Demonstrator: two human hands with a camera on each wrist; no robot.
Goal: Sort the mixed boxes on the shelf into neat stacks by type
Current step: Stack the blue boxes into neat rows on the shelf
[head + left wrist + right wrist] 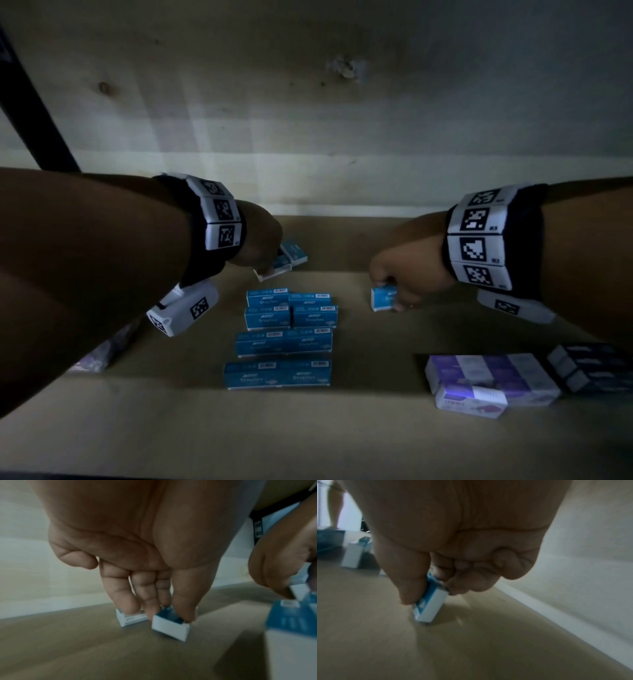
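Small blue-and-white staples boxes lie on a wooden shelf (376, 428). My left hand (265, 263) reaches to the back, where two of them lie side by side. Its thumb and forefinger pinch the nearer box (171, 627), and another finger touches the second box (132, 619). My right hand (429, 595) pinches a single blue box (429, 605) between thumb and curled fingers, tilted with one end on the shelf, right of centre (382, 298). Several blue boxes stand in neat rows in the middle (284, 339).
Purple-and-white boxes (489, 380) lie at the front right, with dark boxes (589, 366) beside them at the far right edge. A purple packet (99, 356) shows under my left forearm. The pale back wall (342, 137) closes off the shelf, which is dimly lit.
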